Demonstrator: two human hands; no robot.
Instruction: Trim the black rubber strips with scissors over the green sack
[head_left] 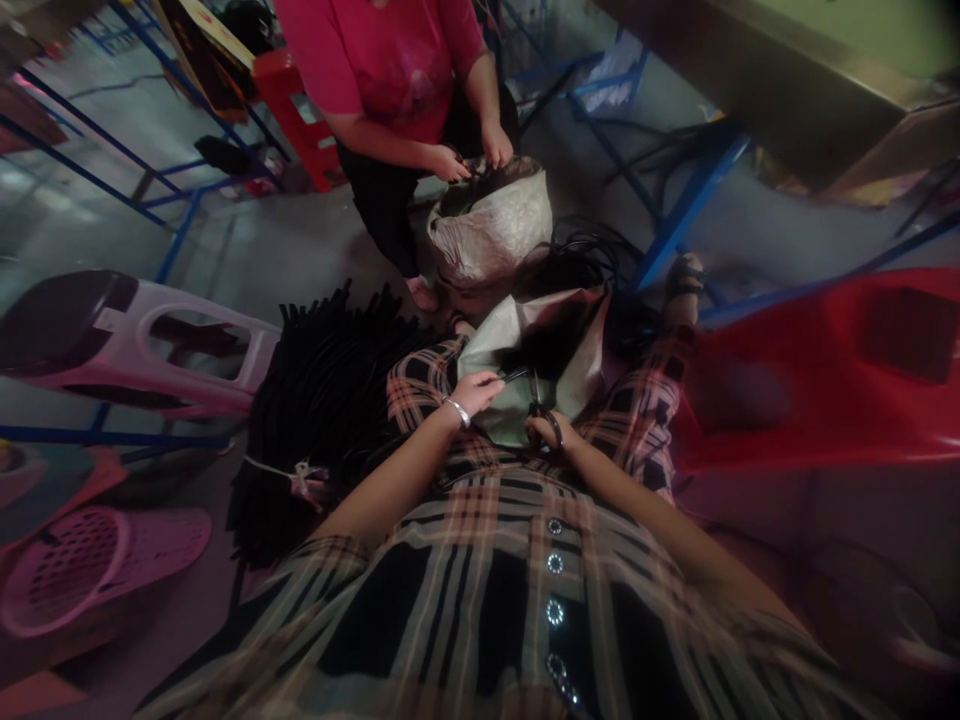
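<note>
Between my knees stands an open white woven sack [491, 335] with dark contents. Over its near rim, my left hand [480, 391] pinches a thin black strip [516, 376] whose end points right. My right hand [551, 430] is closed round the dark handles of a pair of scissors [534, 395]; the blades point up, close to the strip's end. Whether the blades touch the strip I cannot tell. Beside my left leg lies a large bundle of black strips [315, 390], tied with a pale cord [289, 470].
Opposite me a person in a pink shirt [397, 60] works over another pale sack [495, 225]. A red plastic stool [817, 370] is at my right, a pink stool [202, 345] and a pink basket [150, 545] at my left. Blue metal frames [686, 215] stand around.
</note>
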